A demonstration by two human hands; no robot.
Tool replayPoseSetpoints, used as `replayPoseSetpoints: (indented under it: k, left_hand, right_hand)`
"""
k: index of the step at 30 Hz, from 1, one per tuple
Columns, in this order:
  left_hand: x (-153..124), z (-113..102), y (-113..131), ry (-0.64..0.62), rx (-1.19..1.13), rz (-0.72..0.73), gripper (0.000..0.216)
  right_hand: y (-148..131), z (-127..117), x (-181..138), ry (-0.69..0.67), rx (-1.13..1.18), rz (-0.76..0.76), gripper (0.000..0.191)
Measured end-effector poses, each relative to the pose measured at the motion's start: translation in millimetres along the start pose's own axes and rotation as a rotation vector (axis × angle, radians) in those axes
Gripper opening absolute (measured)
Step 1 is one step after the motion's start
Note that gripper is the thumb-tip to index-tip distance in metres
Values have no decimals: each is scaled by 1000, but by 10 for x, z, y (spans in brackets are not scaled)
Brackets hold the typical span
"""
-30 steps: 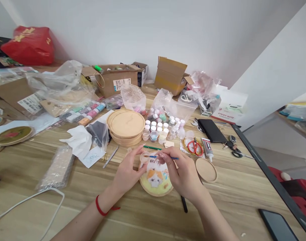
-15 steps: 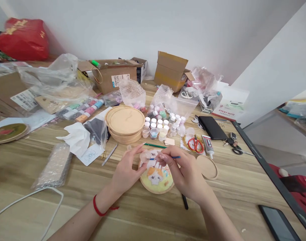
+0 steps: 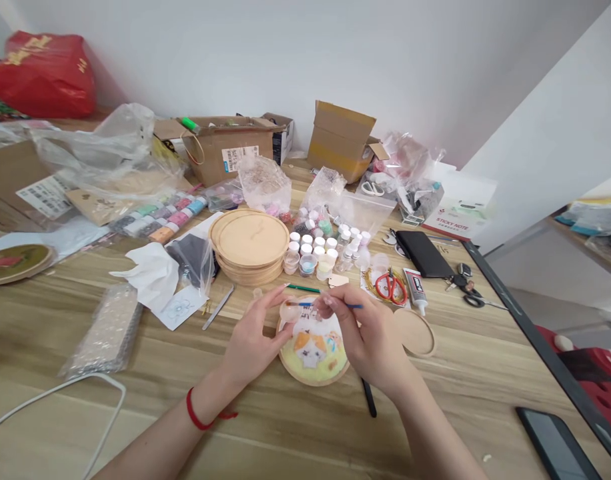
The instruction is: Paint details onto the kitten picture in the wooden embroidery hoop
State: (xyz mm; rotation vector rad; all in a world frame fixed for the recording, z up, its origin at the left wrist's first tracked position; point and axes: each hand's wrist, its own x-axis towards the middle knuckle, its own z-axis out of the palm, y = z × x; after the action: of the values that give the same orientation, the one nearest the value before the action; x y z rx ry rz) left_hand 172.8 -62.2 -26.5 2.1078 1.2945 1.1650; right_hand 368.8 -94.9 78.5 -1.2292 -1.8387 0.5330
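As a left hand (image 3: 253, 340) pinches a small clear pot (image 3: 289, 312) between thumb and fingertips, a wooden hoop (image 3: 313, 365) bearing a painted cat picture lies flat on the wooden table (image 3: 265, 433), just beneath both hands. The right hand (image 3: 373, 337) grips a thin blue-handled paintbrush (image 3: 343, 305) in its fingers, the brush's tip reaching the pot. Red-handled scissors (image 3: 390, 290) lie farther right, beyond the hoop.

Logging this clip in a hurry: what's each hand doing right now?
Left hand: closed, holding a small clear cup.
Right hand: closed, holding a thin paintbrush.
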Motion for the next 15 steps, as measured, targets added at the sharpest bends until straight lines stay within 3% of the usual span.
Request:
replayPoseSetpoints:
  k: [15]
  left_hand:
    - [1,-2,9,7,25,15,55]
  right_hand:
    - [16,40,5,30,-39,-64,19]
